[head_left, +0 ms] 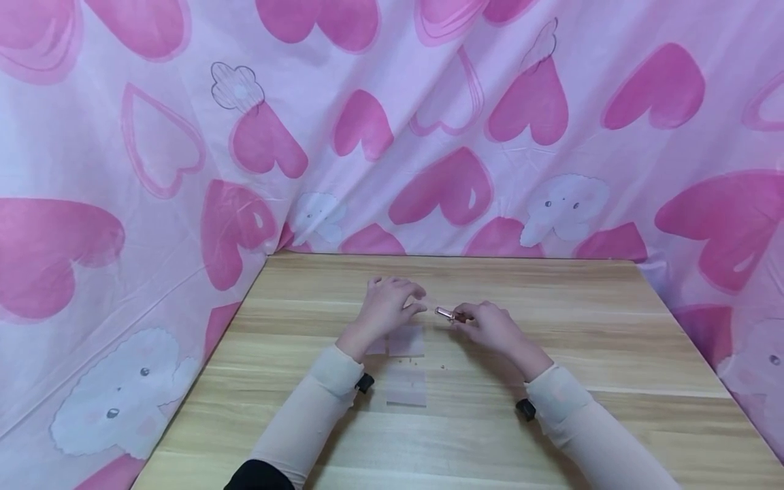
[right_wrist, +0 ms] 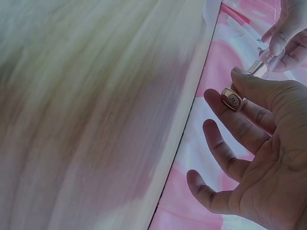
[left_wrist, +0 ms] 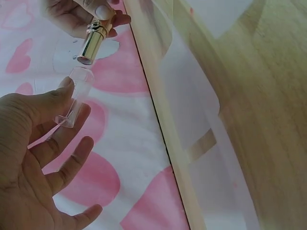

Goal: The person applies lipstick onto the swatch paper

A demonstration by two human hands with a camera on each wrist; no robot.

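Observation:
My left hand (head_left: 392,303) pinches a clear plastic cap (left_wrist: 81,88) between thumb and index finger, its other fingers spread. My right hand (head_left: 495,331) holds a shiny gold lipstick tube (head_left: 445,314) by its base between thumb and fingers. In the left wrist view the tube's metal end points at the cap, with a narrow gap between them. The right wrist view shows the tube's round base end (right_wrist: 232,99) with a small printed label, and the cap overlaps the metal end there. Both hands are above the table's middle.
Thin translucent sheets lie on the wooden table (head_left: 612,333), one sheet (head_left: 407,342) by the left wrist and another (head_left: 407,389) nearer the front. Tiny bits (head_left: 444,367) are scattered between and beside them. A pink heart-patterned curtain (head_left: 441,122) encloses the table's back and sides.

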